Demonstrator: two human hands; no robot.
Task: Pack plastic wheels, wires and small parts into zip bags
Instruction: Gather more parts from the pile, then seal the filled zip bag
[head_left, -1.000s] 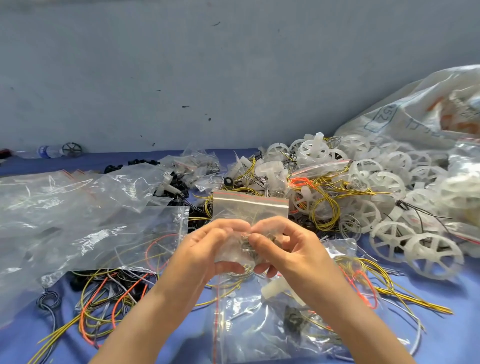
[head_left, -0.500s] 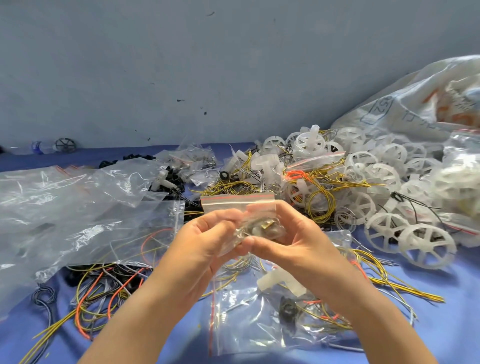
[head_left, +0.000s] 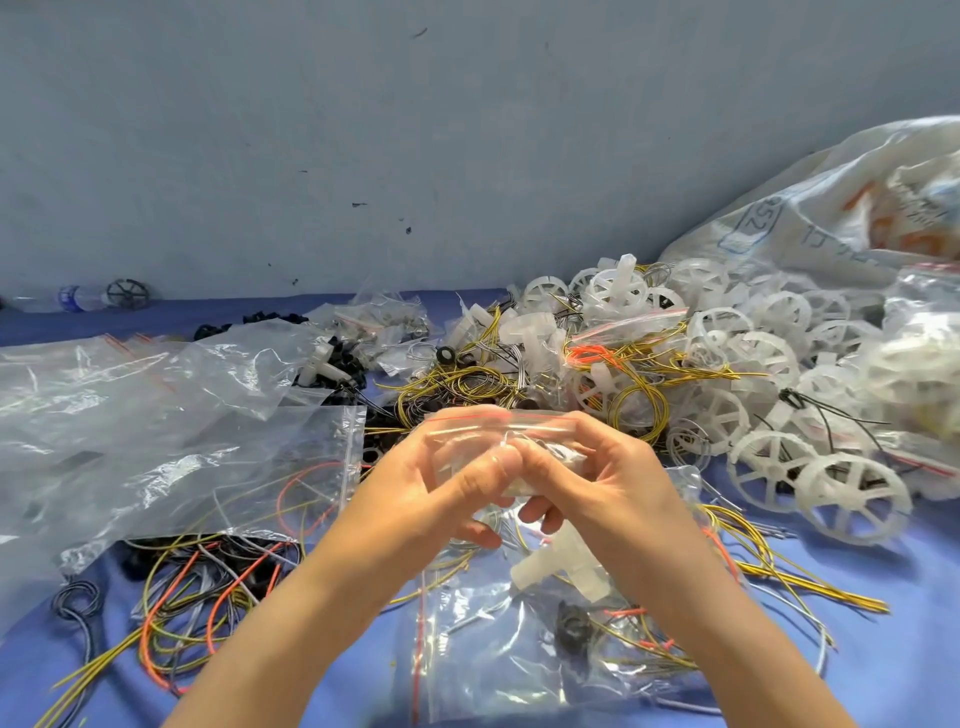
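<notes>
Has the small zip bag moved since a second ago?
Yes. The small zip bag has tipped down onto the left hand and right hand, its top lower against the yellow wire coil.

Two bare forearms are reaching in from the bottom edge, angling toward each other and meeting at the centre. The left hand (head_left: 441, 486) and right hand (head_left: 602, 478) are touching at the fingertips, fingers curled, together pinching a small zip bag (head_left: 519, 418) between thumbs and fingers.

Small clear glossy plastic zip bag (head_left: 498, 431); matt white moulded plastic spoked wheels (head_left: 852, 499); matt blue cloth table cover (head_left: 883, 649).
</notes>
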